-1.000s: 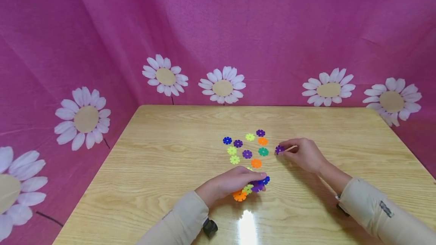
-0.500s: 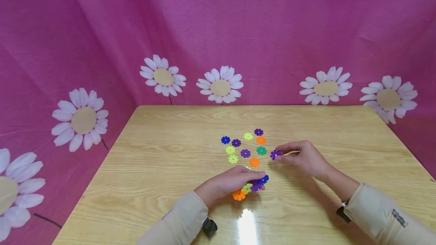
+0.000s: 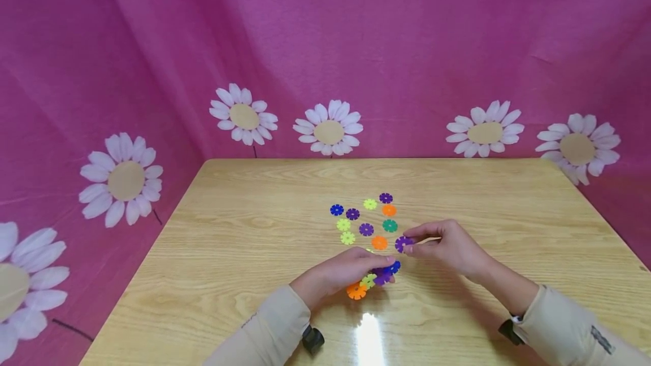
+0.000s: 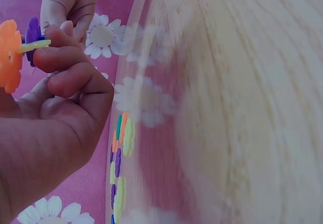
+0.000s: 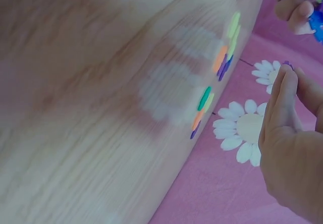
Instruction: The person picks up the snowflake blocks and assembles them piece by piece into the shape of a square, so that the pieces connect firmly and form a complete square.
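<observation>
Reference: 12 o'clock is the far edge of the tabletop (image 3: 244, 202). The left hand (image 3: 346, 271) has its grip grasping a chain of notched discs (image 3: 375, 280). From the hand's middle, the orange end disc (image 3: 357, 291) sits at 6 o'clock and the blue end disc (image 3: 394, 268) at 3 o'clock. The right hand (image 3: 450, 248) has its grip pinching a single purple disc (image 3: 401, 244). This disc is at about 1 o'clock from the blue end disc, near but apart. Loose discs (image 3: 390, 225) lie flat beyond the left hand, around 12 to 1 o'clock. Flower-printed fabric (image 3: 407, 44) hangs past them at 12 o'clock.
</observation>
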`<action>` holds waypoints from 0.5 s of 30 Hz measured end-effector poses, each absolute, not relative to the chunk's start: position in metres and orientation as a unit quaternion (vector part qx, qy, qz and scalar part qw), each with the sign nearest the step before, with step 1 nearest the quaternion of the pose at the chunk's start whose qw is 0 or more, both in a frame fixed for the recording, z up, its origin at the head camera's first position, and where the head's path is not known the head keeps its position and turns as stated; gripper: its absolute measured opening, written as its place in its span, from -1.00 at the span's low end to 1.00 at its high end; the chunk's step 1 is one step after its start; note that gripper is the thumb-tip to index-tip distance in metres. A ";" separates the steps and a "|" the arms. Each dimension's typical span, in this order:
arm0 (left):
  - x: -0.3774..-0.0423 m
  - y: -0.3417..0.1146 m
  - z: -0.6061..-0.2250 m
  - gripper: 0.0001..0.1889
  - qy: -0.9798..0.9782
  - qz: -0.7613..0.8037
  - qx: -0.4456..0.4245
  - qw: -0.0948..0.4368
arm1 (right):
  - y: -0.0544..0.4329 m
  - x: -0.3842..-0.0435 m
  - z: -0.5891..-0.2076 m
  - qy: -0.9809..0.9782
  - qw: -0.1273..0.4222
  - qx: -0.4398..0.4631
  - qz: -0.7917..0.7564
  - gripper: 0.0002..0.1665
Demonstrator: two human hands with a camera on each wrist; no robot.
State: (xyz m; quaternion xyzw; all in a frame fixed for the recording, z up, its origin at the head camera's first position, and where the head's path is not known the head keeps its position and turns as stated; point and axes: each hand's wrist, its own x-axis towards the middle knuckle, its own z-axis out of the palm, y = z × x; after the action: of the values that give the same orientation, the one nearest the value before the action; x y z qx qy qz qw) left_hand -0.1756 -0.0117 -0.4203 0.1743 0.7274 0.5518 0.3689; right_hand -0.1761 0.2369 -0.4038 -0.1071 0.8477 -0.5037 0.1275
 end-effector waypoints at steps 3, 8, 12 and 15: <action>-0.176 -0.011 -0.421 -0.38 0.727 0.554 0.175 0.366 | 0.236 -0.172 -0.401 0.839 0.142 -0.097 -0.516 -0.46; -0.176 -0.011 -0.421 -0.38 0.726 0.555 0.179 0.365 | 0.234 -0.165 -0.397 0.823 0.168 -0.079 -0.537 -0.44; -0.177 -0.010 -0.422 -0.41 0.731 0.552 0.177 0.360 | 0.235 -0.162 -0.395 0.815 0.175 -0.074 -0.547 -0.44; -0.178 -0.011 -0.422 -0.42 0.735 0.549 0.172 0.359 | 0.236 -0.160 -0.395 0.806 0.180 -0.074 -0.560 -0.44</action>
State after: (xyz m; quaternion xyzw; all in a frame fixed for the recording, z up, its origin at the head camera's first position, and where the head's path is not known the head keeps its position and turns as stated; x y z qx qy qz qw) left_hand -0.1778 -0.0106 -0.4220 0.1716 0.7353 0.5490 0.3586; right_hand -0.1597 0.2356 -0.3950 -0.0743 0.8056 -0.5597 0.1799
